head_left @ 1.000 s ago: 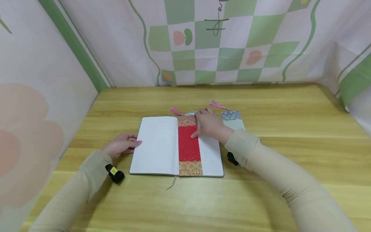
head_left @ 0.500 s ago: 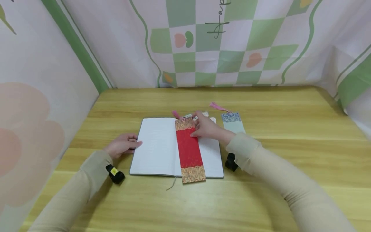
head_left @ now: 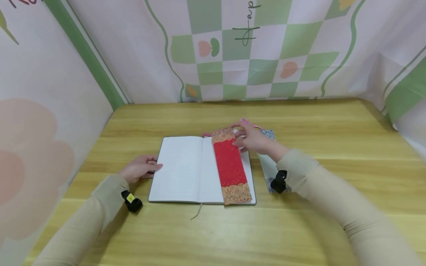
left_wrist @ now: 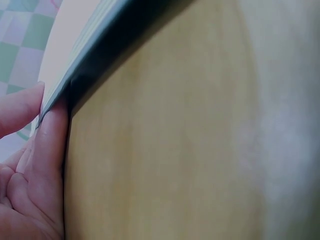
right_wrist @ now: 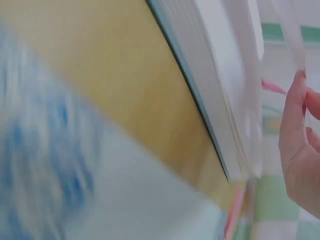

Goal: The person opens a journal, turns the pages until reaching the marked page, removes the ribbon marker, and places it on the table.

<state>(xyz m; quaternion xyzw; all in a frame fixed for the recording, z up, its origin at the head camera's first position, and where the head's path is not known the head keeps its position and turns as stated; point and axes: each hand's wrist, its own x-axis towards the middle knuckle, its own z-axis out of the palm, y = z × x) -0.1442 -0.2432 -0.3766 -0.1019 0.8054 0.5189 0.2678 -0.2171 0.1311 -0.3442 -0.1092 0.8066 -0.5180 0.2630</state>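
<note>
- Notebook: one. The open notebook lies on the bench, with two pages facing up and one grey ribbon extending from its lower edge.
- Hands: two. Your left hand grips the left edge of the notebook, thumb on the page side and fingers under the cover.
- Your right hand pinches one red bookmark by its upper right edge, between thumb and fingers.
- Bookmarks: two. The red bookmark is positioned over the right page, tilted with its top toward the left; it has two tan patterned end bands. You cannot tell from these views whether its lower end touches the page.
- The pale bookmark lies on the bench just beside the notebook's right edge, partly hidden by your right hand and forearm. Two blue patterned ends are visible.
- Tassels: two, both pink. One tassel shows at the notebook's top edge; the other is partly covered by your right hand.
- Wrist devices: two, black. The left device carries one yellow label; the right device overlaps the pale bookmark in the head view.
</note>
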